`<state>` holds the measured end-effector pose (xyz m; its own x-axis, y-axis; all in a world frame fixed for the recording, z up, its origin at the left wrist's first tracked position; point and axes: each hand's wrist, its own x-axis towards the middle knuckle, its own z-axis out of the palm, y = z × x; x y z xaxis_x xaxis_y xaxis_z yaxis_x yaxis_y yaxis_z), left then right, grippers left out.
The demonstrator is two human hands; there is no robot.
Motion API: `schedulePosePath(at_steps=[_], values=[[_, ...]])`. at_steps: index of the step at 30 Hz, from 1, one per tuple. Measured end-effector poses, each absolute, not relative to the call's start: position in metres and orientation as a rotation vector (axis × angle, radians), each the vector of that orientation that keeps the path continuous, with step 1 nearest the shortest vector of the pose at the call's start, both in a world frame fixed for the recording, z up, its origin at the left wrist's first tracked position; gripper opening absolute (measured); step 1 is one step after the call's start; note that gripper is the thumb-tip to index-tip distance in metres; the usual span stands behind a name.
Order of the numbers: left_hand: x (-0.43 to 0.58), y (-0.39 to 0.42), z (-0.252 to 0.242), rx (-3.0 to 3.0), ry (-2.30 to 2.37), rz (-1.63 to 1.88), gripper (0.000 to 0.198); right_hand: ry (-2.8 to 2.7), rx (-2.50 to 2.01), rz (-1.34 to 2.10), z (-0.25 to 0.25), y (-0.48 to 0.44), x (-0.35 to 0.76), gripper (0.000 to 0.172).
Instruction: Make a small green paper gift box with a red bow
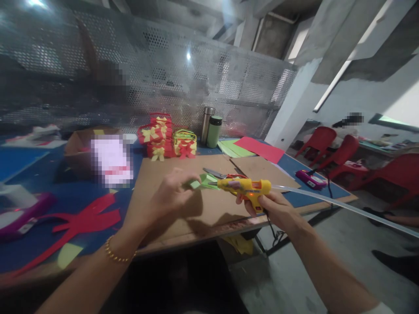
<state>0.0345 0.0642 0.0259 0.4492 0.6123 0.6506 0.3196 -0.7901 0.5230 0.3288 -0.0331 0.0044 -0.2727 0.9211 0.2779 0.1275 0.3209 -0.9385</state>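
My right hand [273,207] is wrapped round the handle of a yellow hot glue gun [245,187], a long clear glue stick [330,198] trailing from its back. The gun's nozzle points left. Pinched in my left hand [175,187] is a small light-green paper piece [195,184], close to the nozzle. More folded green paper [208,179] shows just behind the nozzle tip; whether it joins the held piece I cannot tell. Scissors [214,173] with red handles lie behind the gun, partly hidden by it. Brown cardboard [157,174] covers the table under both hands.
Red and yellow paper baskets with bows [160,137] stand at the back, beside a green tumbler [214,132] and a steel flask [206,124]. Red paper [260,149] lies back right. Red cut paper [88,218] lies left. A purple power strip [310,179] sits near the right edge.
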Motion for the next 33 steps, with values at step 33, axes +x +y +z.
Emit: schedulePosePath(at_steps=[33], values=[[0.038, 0.056, 0.031, 2.396, 0.784, 1.262, 0.024, -2.118, -1.059, 0.269, 0.020, -0.052, 0.327, 0.043]])
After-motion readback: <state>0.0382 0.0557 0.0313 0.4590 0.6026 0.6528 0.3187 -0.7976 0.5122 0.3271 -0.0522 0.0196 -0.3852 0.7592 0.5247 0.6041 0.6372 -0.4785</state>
